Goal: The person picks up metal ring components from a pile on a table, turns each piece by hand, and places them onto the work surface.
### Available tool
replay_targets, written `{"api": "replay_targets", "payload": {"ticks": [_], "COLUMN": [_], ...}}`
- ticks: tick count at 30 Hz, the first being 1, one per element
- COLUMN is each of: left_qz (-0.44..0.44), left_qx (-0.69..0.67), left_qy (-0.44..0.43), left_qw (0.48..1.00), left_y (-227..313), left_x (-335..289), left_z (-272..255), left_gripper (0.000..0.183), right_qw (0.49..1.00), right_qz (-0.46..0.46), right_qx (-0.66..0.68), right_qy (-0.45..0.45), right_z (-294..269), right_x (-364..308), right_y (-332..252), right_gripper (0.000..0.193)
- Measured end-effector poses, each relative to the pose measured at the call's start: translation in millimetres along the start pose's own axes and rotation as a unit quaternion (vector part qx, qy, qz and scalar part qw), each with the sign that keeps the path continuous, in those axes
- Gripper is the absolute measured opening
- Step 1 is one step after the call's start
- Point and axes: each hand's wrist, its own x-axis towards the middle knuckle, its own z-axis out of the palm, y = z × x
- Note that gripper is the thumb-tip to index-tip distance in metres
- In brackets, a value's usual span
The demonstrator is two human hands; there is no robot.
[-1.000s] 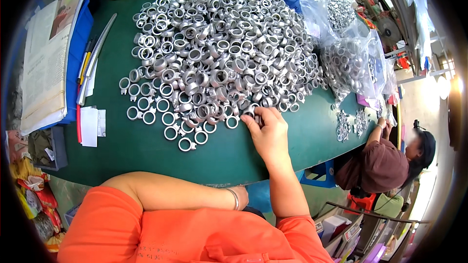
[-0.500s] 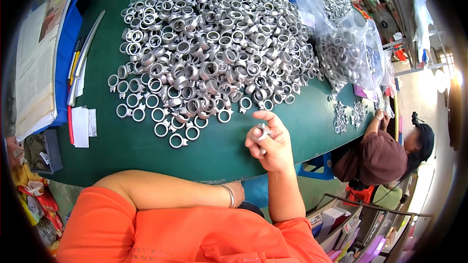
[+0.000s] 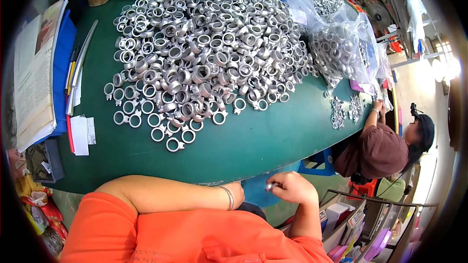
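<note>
A large heap of grey metal rings with small side lugs (image 3: 219, 44) covers the far half of the green table (image 3: 146, 163). Just off the table's near edge is my right hand (image 3: 295, 188), its fingers closed. A bit of a metal ring (image 3: 271, 186) pokes out at its fingertips; the rest of the ring is hidden. My left forearm lies across in front of me, with a bracelet at the wrist. Only the back of my left hand (image 3: 238, 195) shows beside the table edge; its fingers are out of sight. Below the hands a blue plastic surface (image 3: 261, 190) shows.
At the left lie newspapers (image 3: 34, 73) on a blue bin, a long curved metal strip (image 3: 87, 58) and paper slips (image 3: 83, 136). Clear bags of rings (image 3: 336, 51) stand far right, near small metal parts (image 3: 337, 112). A co-worker (image 3: 378, 148) sits at the right.
My right hand has moved from above the table toward me, down past its near edge, with the ring still in its fingers. My left hand stays in place. The view has shifted slightly.
</note>
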Motion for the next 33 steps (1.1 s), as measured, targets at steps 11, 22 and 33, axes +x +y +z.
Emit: {"api": "replay_targets", "payload": {"ticks": [11,22,33], "left_qz": [-0.034,-0.022,-0.048], "left_qx": [-0.005,-0.063,-0.080], "left_qy": [0.012,-0.051,-0.044], "left_qw": [0.999,0.996,0.995], "left_y": [-1,-1,-3], "left_x": [16,1,11], "left_z": [22,-4,17], "left_gripper": [0.029,0.033,0.040], "right_qw": [0.861,0.861,0.749], "right_qz": [-0.144,-0.308,-0.350], "right_qx": [-0.193,0.019,0.525], "right_qy": [0.447,0.404,0.204], "right_z": [-27,-9,11], "right_x": [93,90,89], "right_y": [-44,-30,-24], "right_gripper": [0.006,0.013,0.014]}}
